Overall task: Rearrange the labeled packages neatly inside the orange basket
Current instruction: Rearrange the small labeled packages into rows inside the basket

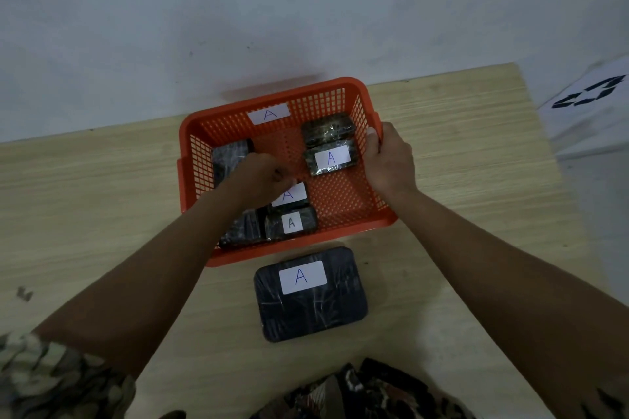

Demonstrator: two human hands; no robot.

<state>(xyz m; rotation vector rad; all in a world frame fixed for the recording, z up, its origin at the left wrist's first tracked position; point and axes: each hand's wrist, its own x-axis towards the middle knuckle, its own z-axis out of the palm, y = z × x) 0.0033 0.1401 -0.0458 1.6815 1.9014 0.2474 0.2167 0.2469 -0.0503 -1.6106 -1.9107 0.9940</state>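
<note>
An orange basket (335,201) with an "A" label on its far wall stands on the wooden table. Several dark wrapped packages lie inside. Two sit at the right rear, the nearer one (331,158) showing its "A" label. One lies at the left (228,157). Three crowd the near left corner, two of them labeled (291,223). My left hand (262,177) reaches into the basket, fingers closed over the labeled package (293,194) in the middle. My right hand (388,160) grips the basket's right rim. A larger labeled package (311,294) lies on the table in front of the basket.
A pale wall rises right behind the basket. The wooden table (459,153) ends at the right, where a white sheet with black marks (589,95) lies beyond its edge. A small dark scrap (24,293) sits at the far left.
</note>
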